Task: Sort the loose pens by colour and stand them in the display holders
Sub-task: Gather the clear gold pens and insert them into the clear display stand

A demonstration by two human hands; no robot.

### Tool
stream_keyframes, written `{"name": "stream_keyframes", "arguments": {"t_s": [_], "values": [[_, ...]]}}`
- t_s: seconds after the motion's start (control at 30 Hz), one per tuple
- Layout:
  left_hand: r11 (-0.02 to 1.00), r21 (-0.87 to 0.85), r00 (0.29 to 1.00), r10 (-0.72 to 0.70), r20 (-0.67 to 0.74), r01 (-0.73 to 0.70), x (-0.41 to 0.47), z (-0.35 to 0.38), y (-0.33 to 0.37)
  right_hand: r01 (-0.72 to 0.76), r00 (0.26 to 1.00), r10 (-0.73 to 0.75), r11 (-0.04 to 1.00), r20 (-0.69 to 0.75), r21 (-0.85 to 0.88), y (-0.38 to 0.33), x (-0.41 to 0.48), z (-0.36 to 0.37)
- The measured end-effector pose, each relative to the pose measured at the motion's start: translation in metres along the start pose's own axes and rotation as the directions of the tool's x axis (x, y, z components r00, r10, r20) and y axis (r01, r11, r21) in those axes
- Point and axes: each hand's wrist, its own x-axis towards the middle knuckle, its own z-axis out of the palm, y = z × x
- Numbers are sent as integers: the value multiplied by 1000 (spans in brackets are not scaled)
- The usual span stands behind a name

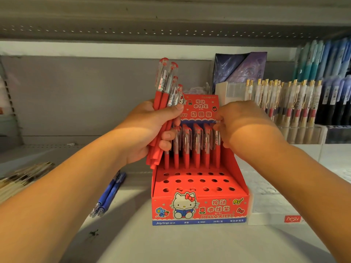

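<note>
I find the left hand [150,130], centre frame, with its fingers wrapped tight round a bundle of red pens [165,95]. The right hand [245,126] curls its fingers on the top of the rightmost pen [218,149] standing at the rear of the red display holder [199,205]. Three front rows of holes [197,181] are unfilled. Two blue pens [110,194] lie unsorted on the shelf, lower left. I judge the task under half done.

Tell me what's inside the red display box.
In the box, red pens stand in back rows; three front rows of holes hold none. The right hand pinches the rightmost pen, covering its top.
</note>
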Motion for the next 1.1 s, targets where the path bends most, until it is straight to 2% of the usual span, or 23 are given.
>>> {"name": "stream_keyframes", "arguments": {"t_s": [0.27, 0.33, 0.37, 0.4, 0.43, 0.47, 0.5, 0.53, 0.57, 0.73, 0.9, 1.0, 1.1], "values": [[1000, -11, 999, -6, 47, 6, -1, -1, 2, 25, 1000, -24, 997, 18, -78, 2, -19, -6], [1000, 7, 998, -1, 63, 1, -2, -2, 2, 52, 998, -52, 999, -47, -4, 3, -20, -7], [1000, 20, 997, 0, 71, -1, -3, -3, 3, 83, 992, -71, 991, -103, 109, 2, -21, -7], [1000, 30, 997, 0, 81, -3, -4, -3, 3, 115, 985, -68, 944, -157, 309, 0, -22, -7], [999, 38, 996, 2, 92, -6, -5, -3, 2, 128, 986, -41, 811, -163, 571, -5, -25, -8], [999, 48, 994, 3, 105, -8, -5, -3, 1, 107, 993, -22, 599, -116, 794, -12, -27, -8], [998, 61, 993, 0, 118, -7, -6, -3, 0, 70, 998, -29, 407, -63, 911, -18, -29, -9], [997, 77, 991, -9, 130, -1, -6, -3, -1, 49, 998, -56, 276, -35, 960, -22, -29, -10], [995, 95, 990, -19, 143, 5, -7, -3, -2, 47, 996, -85, 193, -31, 980, -25, -30, -9], [980, 200, 985, -14, 174, -21, -6, -4, -4, 9, 995, -100, 60, -3, 998, -28, -25, -4], [984, 179, 1000, 1, 31, -6, -2, -6, 0, 9, 1000, -13, -148, -11, 989, -32, -20, -4], [981, 190, 999, 37, -20, -32, 0, -8, 3, -4, 999, 34, -174, 11, 985, -37, -13, -9], [971, 229, 992, 91, -89, -68, 3, -11, 5, 70, 992, 118, -164, -51, 984, -42, -8, -10]]}}
